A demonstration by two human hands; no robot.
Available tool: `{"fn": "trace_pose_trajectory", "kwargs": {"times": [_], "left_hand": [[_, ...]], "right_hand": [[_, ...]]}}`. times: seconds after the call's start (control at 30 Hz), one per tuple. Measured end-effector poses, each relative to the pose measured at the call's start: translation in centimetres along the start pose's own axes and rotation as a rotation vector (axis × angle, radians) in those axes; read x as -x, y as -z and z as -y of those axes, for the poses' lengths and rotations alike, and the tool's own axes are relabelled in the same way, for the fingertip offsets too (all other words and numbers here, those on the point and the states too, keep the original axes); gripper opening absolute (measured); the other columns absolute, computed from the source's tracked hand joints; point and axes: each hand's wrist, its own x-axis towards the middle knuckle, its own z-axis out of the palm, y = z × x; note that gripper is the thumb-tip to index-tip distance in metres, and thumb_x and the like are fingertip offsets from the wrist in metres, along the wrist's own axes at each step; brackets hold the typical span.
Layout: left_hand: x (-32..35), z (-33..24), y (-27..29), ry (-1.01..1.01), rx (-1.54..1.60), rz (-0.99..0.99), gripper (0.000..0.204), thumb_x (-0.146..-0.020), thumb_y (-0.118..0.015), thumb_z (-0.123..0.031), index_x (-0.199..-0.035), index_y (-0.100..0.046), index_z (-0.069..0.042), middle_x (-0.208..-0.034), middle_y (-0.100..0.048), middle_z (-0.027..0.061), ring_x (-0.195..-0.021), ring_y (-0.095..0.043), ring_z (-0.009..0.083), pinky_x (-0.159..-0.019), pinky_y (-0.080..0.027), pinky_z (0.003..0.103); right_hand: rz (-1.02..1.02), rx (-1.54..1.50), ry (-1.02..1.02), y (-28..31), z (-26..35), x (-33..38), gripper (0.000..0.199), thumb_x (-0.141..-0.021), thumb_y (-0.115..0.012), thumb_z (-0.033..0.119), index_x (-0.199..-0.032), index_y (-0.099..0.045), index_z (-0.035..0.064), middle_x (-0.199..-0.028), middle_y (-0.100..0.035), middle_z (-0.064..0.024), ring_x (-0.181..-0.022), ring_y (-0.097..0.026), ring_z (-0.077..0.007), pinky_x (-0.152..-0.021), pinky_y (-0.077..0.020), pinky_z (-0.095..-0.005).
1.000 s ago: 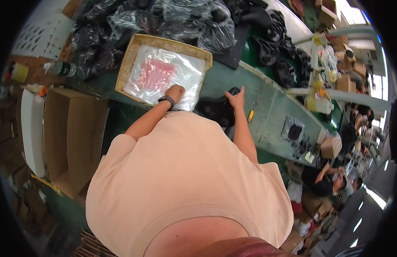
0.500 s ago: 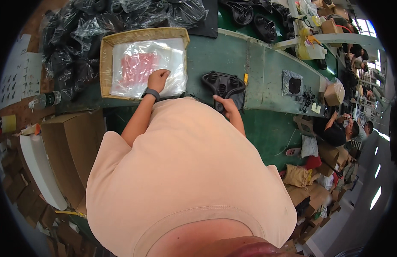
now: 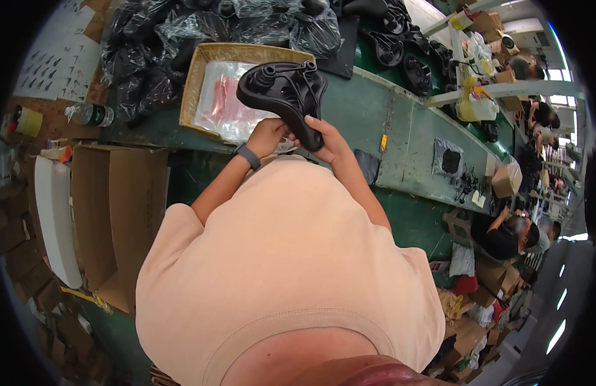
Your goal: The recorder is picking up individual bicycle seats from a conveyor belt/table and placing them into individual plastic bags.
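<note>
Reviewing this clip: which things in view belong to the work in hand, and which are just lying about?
Likely part of the work:
- Black saddle, underside up, gripped by the right hand; the left hand is beside its narrow end
- Shallow box holding clear plastic sheets

Apparently just lying about:
- Clear bottle
- Small yellow object on the bench

Saddle (image 3: 284,96), black plastic, shows a semi-gloss underside at twelve o'clock from view centre; clear film sheets (image 3: 228,106), glossy, lie in a matt cardboard tray (image 3: 193,83) at eleven; green worktop (image 3: 407,141), smooth, scuffed, at two; carton (image 3: 138,215), matt brown cardboard, at nine.
</note>
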Motion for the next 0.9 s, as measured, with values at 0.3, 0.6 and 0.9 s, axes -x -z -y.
{"fn": "trace_pose_trajectory", "kwargs": {"times": [0.3,0.6,0.9], "left_hand": [[10.0,5.2,8.6,-0.083,2.007,-0.626,0.018,-0.111,-0.061,-0.015,-0.119,-0.071,-0.003,-0.116,-0.077,0.0086,-0.103,-0.074,0.0195,-0.095,-0.062,0.031],[4.3,-5.4,7.0,-0.028,0.662,-0.857,0.026,-0.105,-0.074,-0.025,-0.099,-0.081,-0.001,-0.078,-0.069,0.0001,-0.068,-0.064,0.0161,-0.062,-0.05,0.033],[3.6,-15.6,1.4,-0.849,-0.209,-0.249,0.012,-0.092,-0.077,-0.014,-0.103,-0.077,-0.009,-0.086,-0.064,0.0077,-0.08,-0.071,0.0297,-0.068,-0.058,0.044]], "right_hand": [[0.036,-0.348,0.187,-3.6,-0.8,4.7,0.055,-0.108,-0.066,0.035,-0.147,-0.055,-0.0015,-0.127,-0.064,-0.0197,-0.101,-0.06,-0.029,-0.08,-0.0548,-0.037],[-0.384,1.347,0.471,-6.0,-2.6,7.3,0.108,-0.075,-0.096,0.017,-0.164,-0.038,-0.0013,-0.152,-0.059,-0.0245,-0.14,-0.06,-0.0368,-0.119,-0.0452,-0.0429],[-0.553,1.702,0.467,-3.3,-2.6,5.2,0.066,-0.086,-0.084,0.017,-0.146,-0.06,0.0055,-0.129,-0.069,-0.0247,-0.119,-0.068,-0.0438,-0.092,-0.0578,-0.0507]]}}
